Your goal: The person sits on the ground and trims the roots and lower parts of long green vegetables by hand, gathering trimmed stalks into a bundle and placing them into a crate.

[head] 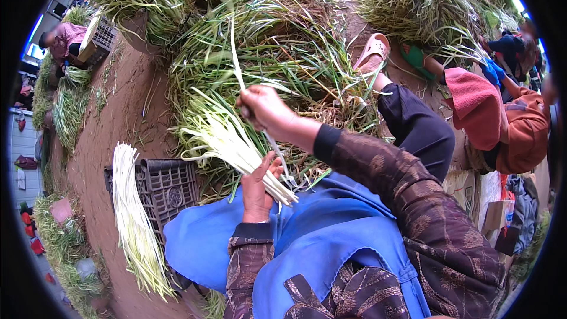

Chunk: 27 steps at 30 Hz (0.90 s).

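Observation:
My left hand (258,188) grips a bundle of long pale-green stalks (234,146), which look like garlic scapes, above my lap. Their cut-looking ends point toward my blue apron (319,226), and their tips fan out up and to the left. Just above, my right hand (268,110) is closed on a single pale stalk (234,48) that sticks up from the fist. A thin whitish strip (282,159) hangs below that fist. Beyond both hands lies a heap of green leafy stalks (266,48) with brown dry leaves in it.
At my left, a dark plastic crate (170,190) has a neat pile of pale stalks (135,221) on top. A person in orange (522,128) with blue gloves sits at right by another heap (416,4). A person in a checked shirt (71,40) works at far left.

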{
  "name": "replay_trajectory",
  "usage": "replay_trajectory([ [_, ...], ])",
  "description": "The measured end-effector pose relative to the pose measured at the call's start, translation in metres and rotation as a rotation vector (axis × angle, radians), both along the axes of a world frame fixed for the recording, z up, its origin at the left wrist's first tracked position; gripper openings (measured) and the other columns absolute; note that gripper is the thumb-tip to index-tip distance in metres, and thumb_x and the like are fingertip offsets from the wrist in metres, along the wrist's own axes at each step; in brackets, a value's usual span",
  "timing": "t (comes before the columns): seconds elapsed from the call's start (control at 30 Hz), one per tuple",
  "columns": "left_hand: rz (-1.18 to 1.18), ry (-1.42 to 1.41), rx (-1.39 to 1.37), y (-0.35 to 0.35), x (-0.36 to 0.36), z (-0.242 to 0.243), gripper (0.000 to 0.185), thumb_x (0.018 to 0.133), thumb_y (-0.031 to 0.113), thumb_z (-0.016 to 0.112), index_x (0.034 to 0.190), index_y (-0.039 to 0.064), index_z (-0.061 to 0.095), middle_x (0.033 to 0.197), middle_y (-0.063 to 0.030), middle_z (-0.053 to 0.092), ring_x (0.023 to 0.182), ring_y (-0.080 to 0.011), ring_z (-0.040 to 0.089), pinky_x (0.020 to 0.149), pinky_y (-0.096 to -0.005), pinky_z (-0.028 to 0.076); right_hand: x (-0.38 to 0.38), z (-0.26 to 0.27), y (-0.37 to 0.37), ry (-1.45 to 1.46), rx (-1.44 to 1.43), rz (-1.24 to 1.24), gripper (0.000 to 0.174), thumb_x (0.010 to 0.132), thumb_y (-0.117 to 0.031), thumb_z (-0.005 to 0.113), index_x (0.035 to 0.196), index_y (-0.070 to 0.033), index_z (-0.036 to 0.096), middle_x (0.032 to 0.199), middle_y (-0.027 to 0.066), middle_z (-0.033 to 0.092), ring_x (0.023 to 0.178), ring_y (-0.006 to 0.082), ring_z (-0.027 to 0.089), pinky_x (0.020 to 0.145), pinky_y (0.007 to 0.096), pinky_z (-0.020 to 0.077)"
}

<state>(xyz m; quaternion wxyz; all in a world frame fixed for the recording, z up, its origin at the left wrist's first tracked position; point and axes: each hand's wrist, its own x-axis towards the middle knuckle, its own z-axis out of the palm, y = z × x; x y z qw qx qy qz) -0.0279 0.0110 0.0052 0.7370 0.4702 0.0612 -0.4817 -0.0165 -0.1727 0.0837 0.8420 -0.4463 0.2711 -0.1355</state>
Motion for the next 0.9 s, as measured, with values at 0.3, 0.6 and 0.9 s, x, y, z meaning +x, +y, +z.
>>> replay_trajectory([
  [0.3,-0.090,0.596,-0.259,-0.004,-0.002,-0.002,0.019,0.090,0.012,0.071,0.103,0.001,0.062,0.071,-0.0032,0.058,0.078,-0.0222,0.066,0.094,-0.0450,0.054,-0.055,-0.163,-0.063,0.678,-1.189,-0.245,0.027,0.093,-0.030,0.058,0.099,-0.004,0.058,0.095,0.0176,0.067,0.086,0.0330,0.066,0.072,0.0472,0.0516],
  [0.6,0.133,0.162,-0.253,-0.011,0.031,0.016,0.014,0.091,0.005,0.066,0.103,0.006,0.061,0.099,-0.0110,0.067,0.086,-0.0203,0.067,0.080,-0.0395,0.055,-0.093,-0.141,-0.113,0.686,-1.401,-0.126,0.028,0.098,-0.027,0.056,0.079,-0.006,0.057,0.070,0.0124,0.059,0.058,0.0307,0.059,0.056,0.0461,0.0475],
  [0.9,0.207,0.095,-0.111,-0.020,0.020,0.003,0.019,0.087,0.000,0.067,0.103,0.003,0.057,0.095,-0.0146,0.067,0.067,-0.0144,0.060,0.063,-0.0339,0.052,-0.112,0.017,-0.110,0.277,-0.461,0.149,0.025,0.092,-0.021,0.070,0.105,0.000,0.069,0.080,0.0067,0.070,0.061,0.0105,0.062,0.059,0.0279,0.0515],
])
